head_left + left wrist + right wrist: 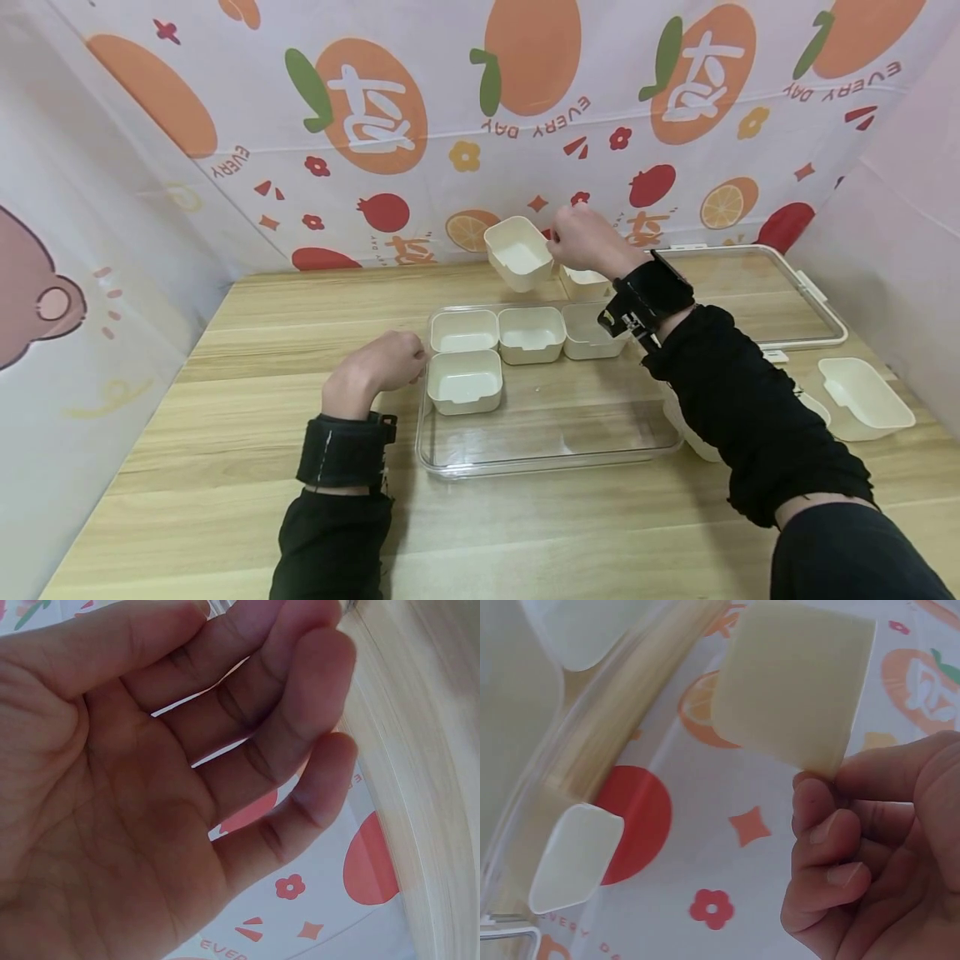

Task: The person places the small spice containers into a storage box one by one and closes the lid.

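My right hand (pixel 588 242) pinches a small cream plastic box (pixel 517 252) at its edge between thumb and fingertips. That box hangs tilted above the back of the table; the right wrist view shows the held box (pixel 795 686) from outside. At the left rim of a clear shallow tray (pixel 555 458), my left hand (pixel 384 367) has loosely bent fingers; whether they touch the rim is hidden. In the left wrist view the palm of the left hand (pixel 150 795) holds nothing. Inside the tray, a back row has boxes (pixel 463 332) side by side, with one box (pixel 465 383) in front at left.
Behind the tray stands another cream box (pixel 585 283), partly covered by the right hand. A clear lid with a white frame (pixel 806 343) lies at back right. More boxes (pixel 866 400) are on the right, partly hidden by the right sleeve. A printed cloth (pixel 465 125) borders the table's back.
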The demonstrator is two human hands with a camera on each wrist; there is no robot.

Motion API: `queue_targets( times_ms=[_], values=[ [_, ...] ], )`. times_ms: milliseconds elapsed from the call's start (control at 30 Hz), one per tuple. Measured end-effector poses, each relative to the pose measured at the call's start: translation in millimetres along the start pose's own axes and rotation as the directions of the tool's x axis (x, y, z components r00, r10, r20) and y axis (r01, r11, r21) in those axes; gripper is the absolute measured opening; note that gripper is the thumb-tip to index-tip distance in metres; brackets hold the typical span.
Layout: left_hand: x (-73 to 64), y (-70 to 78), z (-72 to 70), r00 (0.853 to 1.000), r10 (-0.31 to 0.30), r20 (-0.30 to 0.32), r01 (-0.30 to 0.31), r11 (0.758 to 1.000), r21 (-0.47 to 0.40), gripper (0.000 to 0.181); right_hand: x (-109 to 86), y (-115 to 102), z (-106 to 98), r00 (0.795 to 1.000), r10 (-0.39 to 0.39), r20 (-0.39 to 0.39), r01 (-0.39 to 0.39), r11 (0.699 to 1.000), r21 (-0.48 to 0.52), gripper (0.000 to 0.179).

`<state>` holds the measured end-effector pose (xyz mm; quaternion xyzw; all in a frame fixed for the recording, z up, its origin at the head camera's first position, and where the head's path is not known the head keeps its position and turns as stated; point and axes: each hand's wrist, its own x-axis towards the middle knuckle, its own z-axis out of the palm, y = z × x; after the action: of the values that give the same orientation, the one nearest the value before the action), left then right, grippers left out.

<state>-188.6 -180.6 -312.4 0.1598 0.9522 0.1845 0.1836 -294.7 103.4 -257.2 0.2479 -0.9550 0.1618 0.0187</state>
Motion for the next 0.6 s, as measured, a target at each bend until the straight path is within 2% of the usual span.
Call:
queue_targets(
  times_ms=[267, 600],
  values=[
    [0.3, -0.3, 2.1, 1.000, 0.006, -0.007, -0.006, 1.000, 0.007, 0.036, -11.0, -7.8, -4.3, 0.994, -0.087, 0.065, 0.088, 0.996, -0.018, 0.044],
    [-0.1, -0.9, 1.9, 1.000, 0.002, -0.010, -0.002, 1.000, 0.004, 0.034, -19.7, -8.2, -6.1, 0.972, -0.222, 0.075, 0.224, 0.974, -0.025, 0.044]
  ],
)
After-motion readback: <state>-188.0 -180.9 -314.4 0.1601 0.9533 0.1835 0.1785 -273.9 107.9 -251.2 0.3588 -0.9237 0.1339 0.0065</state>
